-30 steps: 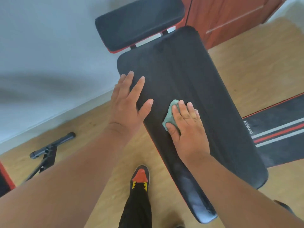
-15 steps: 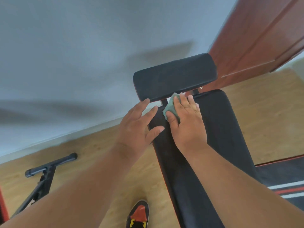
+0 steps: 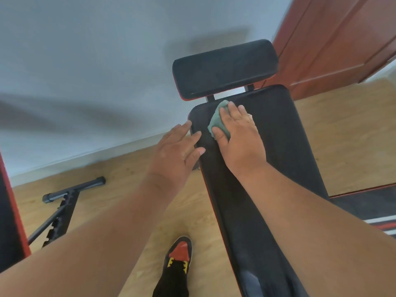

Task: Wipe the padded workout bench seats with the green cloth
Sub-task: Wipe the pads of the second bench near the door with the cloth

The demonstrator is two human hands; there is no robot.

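Note:
A long black padded bench pad [image 3: 278, 151] runs from the bottom centre up to the middle of the view. Beyond its far end sits a shorter black head pad [image 3: 225, 67] on metal posts. My right hand [image 3: 237, 133] lies flat on a folded green cloth [image 3: 217, 121] and presses it onto the far left corner of the long pad. The cloth shows only past my fingers and thumb. My left hand [image 3: 177, 153] rests with straight fingers on the pad's left edge, just beside the cloth.
A black metal frame bar [image 3: 70, 191] lies on the wooden floor at left. A red-edged black pad [image 3: 10, 211] stands at the far left. A reddish-brown door [image 3: 342, 39] is behind the bench. A striped mat [image 3: 375, 213] lies at right. My shoe [image 3: 179, 251] is beside the bench.
My right hand has slid the cloth from the middle of the long pad up to its far end. My left hand followed along the left edge. The view tilted up.

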